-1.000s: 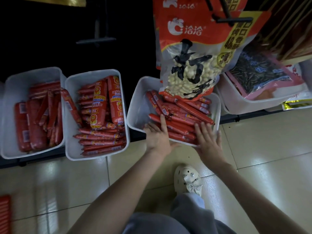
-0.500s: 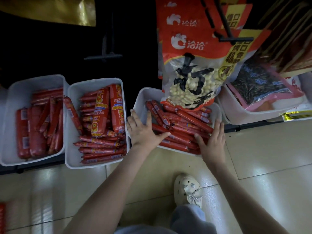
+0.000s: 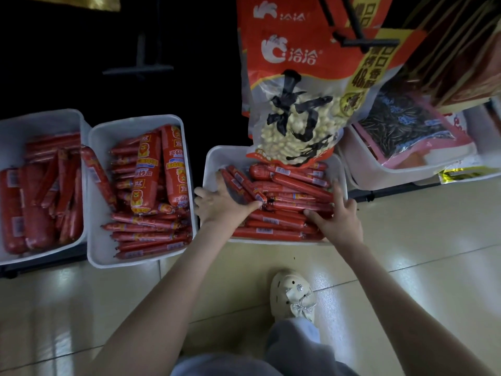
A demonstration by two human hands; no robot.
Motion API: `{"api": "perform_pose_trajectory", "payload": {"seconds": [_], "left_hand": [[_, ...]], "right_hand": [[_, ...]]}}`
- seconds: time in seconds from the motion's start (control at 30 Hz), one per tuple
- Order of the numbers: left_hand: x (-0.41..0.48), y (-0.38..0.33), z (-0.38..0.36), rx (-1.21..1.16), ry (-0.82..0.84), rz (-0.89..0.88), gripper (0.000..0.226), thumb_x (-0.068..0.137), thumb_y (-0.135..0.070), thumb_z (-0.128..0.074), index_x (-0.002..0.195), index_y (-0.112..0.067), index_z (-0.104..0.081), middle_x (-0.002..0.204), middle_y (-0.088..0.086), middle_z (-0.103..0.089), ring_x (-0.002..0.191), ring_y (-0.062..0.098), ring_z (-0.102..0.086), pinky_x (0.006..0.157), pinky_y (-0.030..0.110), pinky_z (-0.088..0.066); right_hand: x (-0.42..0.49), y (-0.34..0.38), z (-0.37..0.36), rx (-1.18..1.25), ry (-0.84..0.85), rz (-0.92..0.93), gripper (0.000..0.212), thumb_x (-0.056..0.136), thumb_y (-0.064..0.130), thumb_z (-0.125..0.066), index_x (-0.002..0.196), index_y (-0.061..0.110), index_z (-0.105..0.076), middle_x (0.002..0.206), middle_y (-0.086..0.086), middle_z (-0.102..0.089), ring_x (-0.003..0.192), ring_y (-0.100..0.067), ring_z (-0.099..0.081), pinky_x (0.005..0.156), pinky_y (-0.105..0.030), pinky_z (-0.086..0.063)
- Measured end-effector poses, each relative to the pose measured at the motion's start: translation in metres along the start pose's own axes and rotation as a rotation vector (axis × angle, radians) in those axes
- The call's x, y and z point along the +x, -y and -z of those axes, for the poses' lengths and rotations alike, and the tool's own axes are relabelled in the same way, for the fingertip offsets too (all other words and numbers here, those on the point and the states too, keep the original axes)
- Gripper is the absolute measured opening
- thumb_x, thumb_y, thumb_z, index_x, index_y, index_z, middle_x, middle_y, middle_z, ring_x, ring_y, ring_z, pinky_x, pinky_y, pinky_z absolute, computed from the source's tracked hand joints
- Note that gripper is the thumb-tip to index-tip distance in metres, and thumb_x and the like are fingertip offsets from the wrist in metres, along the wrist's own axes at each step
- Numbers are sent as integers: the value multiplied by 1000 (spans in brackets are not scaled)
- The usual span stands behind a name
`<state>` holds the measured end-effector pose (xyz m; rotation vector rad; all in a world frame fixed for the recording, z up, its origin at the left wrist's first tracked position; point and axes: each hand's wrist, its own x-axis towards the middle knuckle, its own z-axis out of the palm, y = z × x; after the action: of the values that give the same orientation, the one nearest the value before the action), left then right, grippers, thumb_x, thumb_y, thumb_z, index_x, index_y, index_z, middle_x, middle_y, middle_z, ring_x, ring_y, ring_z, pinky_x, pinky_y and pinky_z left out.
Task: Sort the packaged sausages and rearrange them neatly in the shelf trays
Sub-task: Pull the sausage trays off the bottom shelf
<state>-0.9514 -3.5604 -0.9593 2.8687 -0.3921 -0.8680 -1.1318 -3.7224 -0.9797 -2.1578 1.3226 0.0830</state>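
Three white shelf trays hold red packaged sausages. In the right tray (image 3: 217, 157), thin sausages (image 3: 294, 192) lie mostly crosswise, with a few slanted on the left. My left hand (image 3: 223, 203) has its fingers spread inside that tray's left side, the thumb against the slanted sausages. Over on the pile's right end rests my right hand (image 3: 337, 215), fingers spread. The middle tray (image 3: 108, 132) holds two thick lion-label sausages (image 3: 147, 172) over thin ones (image 3: 146, 236). In the left tray (image 3: 40, 122) are thick and thin sausages (image 3: 35, 204) mixed together.
A big red bag of nuts (image 3: 292, 104) hangs over the back of the right tray. Further right, another white tray (image 3: 360, 172) holds bags of dark seeds. My foot in a cream clog (image 3: 292, 294) stands on the tiled floor below the trays.
My left hand moved from the tray's front edge to its left inner side against the slanted sausages. My right hand slid further up onto the pile's right end.
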Motion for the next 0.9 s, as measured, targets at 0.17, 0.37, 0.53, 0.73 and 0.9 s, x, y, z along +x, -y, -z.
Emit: {"api": "perform_pose_trajectory", "payload": {"seconds": [0.17, 0.37, 0.53, 0.73, 0.9], "left_hand": [[-5, 8, -11, -74, -63, -51, 119, 52, -82, -67, 144, -25, -20, 117, 21, -36, 105, 35, -42, 95, 39, -43], [-49, 19, -5, -105, -173, -102, 113, 60, -71, -73, 146, -14, -27, 123, 19, -32, 114, 38, -36, 101, 40, -33], [-98, 41, 14, -169, -164, -148, 102, 76, -55, -71, 152, -22, -13, 122, 20, -34, 113, 36, -39, 102, 40, -35], [-153, 50, 36, -349, -224, -37, 49, 90, -1, -53, 136, 5, -38, 128, 28, -45, 118, 37, -44, 92, 31, -33], [-175, 53, 50, -360, -224, -91, 30, 91, -9, -55, 121, -4, -55, 111, 20, -59, 99, 36, -58, 77, 36, -45]], "right_hand": [[-1, 2, 3, 65, 17, -11, 96, 74, 53, -74, 150, 44, -14, 125, -11, -44, 106, -36, -57, 85, -37, -45], [-45, -9, 9, 249, 22, -33, 78, 80, 40, -73, 144, 49, -28, 112, -3, -47, 103, -31, -59, 90, -39, -48], [-98, -18, 17, 432, -34, -112, 70, 90, 31, -61, 148, 43, -22, 122, -7, -57, 103, -29, -60, 90, -51, -49], [-136, -24, 51, 508, -196, -250, 42, 85, -2, -44, 120, 15, -60, 75, -4, -63, 73, -35, -61, 70, -45, -53], [-162, -35, 72, 533, -262, -240, 31, 88, 1, -46, 110, 12, -65, 80, -8, -62, 79, -29, -58, 65, -30, -37]]}}
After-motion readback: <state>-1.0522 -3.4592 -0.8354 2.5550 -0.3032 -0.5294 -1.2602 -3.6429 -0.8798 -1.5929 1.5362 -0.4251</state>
